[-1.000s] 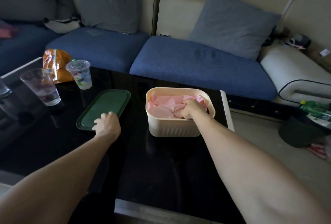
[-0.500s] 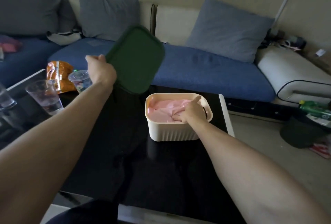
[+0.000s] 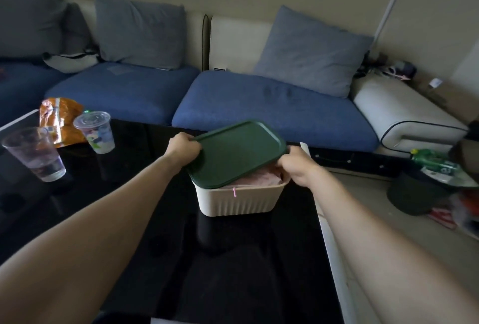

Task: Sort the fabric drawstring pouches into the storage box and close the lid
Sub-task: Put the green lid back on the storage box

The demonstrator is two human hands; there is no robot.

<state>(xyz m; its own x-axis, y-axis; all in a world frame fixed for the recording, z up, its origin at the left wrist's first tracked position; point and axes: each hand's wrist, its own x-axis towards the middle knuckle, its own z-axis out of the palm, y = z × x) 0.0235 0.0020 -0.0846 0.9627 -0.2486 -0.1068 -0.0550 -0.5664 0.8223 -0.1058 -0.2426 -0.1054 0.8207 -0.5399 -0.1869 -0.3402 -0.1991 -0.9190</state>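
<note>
A cream ribbed storage box (image 3: 238,200) stands on the black table (image 3: 129,220), near its right edge. Pink fabric pouches (image 3: 255,178) fill it, and a pink drawstring hangs over its front rim. The dark green lid (image 3: 234,153) lies tilted over the box, its left front corner low on the rim and its right side raised. My left hand (image 3: 182,148) grips the lid's left edge. My right hand (image 3: 295,165) holds the lid's right edge above the box.
Two clear plastic cups (image 3: 36,153) (image 3: 94,131) and an orange snack bag (image 3: 58,121) sit at the table's left. A blue sofa with grey cushions (image 3: 259,100) runs behind. Clutter and a green bottle (image 3: 432,160) lie on the floor at right.
My left hand brought the green lid from mid-air down over the box. My right hand left the pouches inside and took the lid's right edge.
</note>
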